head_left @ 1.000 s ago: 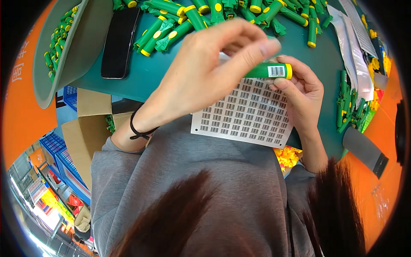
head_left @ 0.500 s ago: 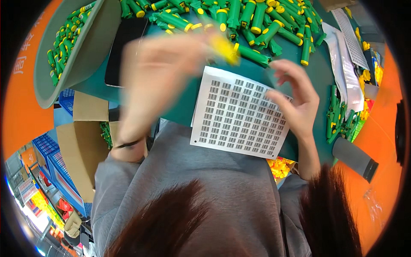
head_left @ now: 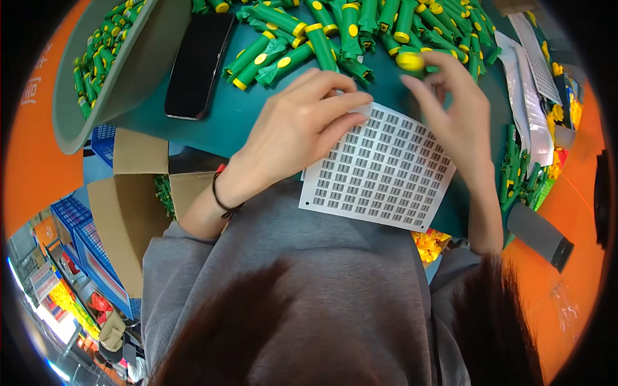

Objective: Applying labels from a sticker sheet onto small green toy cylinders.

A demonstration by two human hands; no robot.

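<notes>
A white sheet of small barcode labels (head_left: pixel 376 174) lies tilted at the table's near edge, in front of my body. My left hand (head_left: pixel 309 119) is closed in a pinch at the sheet's upper left corner; whether a single label is between the fingertips cannot be made out. My right hand (head_left: pixel 460 112) is above the sheet's upper right side, its fingers curled. A small rounded yellow piece (head_left: pixel 410 62), blurred, is held at its fingertips; the rest of it is hidden. Just beyond the hands lie many green tubes with yellow ends (head_left: pixel 283 67).
A black phone (head_left: pixel 198 67) lies on the green table, beside a grey-green tub (head_left: pixel 138 71) of green tubes. An open cardboard box (head_left: pixel 122 225) stands below left. At right are plastic bags (head_left: pixel 524 100), more green tubes (head_left: pixel 512 167) and a grey cylinder (head_left: pixel 539 237).
My left hand has come down from above the tubes to the sheet's corner. The blurred yellow piece, earlier near my left hand, is now at my right fingertips. The view has shifted slightly.
</notes>
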